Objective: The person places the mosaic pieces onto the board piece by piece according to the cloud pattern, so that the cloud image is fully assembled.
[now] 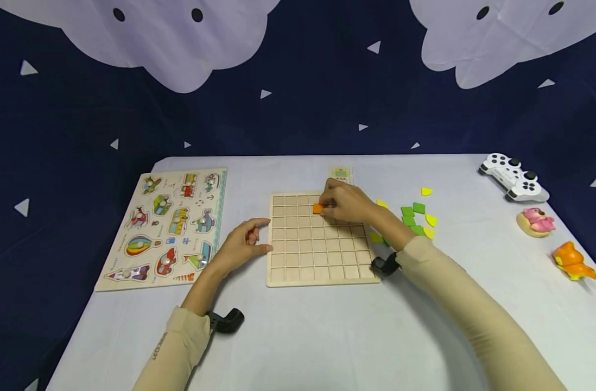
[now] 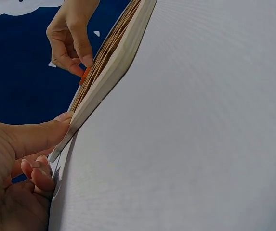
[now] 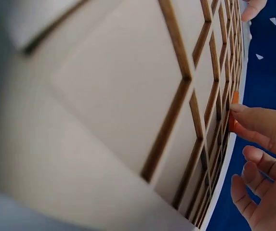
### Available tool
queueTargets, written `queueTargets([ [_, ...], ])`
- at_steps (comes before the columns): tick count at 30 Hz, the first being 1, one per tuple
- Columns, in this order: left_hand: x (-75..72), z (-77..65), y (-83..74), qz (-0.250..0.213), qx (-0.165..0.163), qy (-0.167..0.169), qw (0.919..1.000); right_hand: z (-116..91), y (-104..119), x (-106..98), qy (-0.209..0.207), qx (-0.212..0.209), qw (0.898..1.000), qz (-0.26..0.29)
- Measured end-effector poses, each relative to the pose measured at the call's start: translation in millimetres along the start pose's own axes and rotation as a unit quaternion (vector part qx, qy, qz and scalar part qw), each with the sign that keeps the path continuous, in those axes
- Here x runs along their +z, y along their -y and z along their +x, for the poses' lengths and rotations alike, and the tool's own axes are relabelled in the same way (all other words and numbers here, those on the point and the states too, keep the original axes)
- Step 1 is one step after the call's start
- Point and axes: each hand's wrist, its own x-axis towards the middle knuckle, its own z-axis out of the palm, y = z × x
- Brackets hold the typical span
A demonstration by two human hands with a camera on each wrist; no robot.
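Grid board [image 1: 322,239] between puzzle [image 1: 167,231] (left) and tiles [image 1: 408,220]

An orange tile [image 1: 317,208] is pinched over a gridded wooden board [image 1: 306,246].

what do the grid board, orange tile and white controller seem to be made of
Grid board: probably wood, matte; pale face, brown-edged strips. Orange tile: evenly coloured, perhaps painted wood or plastic; too small to tell. White controller: likely plastic, smooth, with a moulded-looking shell.
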Motion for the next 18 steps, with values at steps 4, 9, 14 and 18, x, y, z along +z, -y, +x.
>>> queueTargets([
  [4, 1.0, -0.2, -1.6, -0.003, 0.001, -0.002, 1.0, 0, 1, 0, 0.005, 0.005, 0.999, 0.031],
  [9, 1.4, -1.9, -1.7, -0.004, 0.002, -0.003, 1.0, 2, 6, 0, 0.026, 0.03, 0.998, 0.046],
  [14, 0.5, -3.5, -6.6, -0.002, 0.006, -0.004, 1.0, 5, 10, -7, 0.05, 0.047, 0.997, 0.023],
  [18, 1.4, -4.9, -15.6, -0.006, 0.0, -0.004, 1.0, 2, 9, -17, 0.052, 0.033, 0.998, 0.009],
])
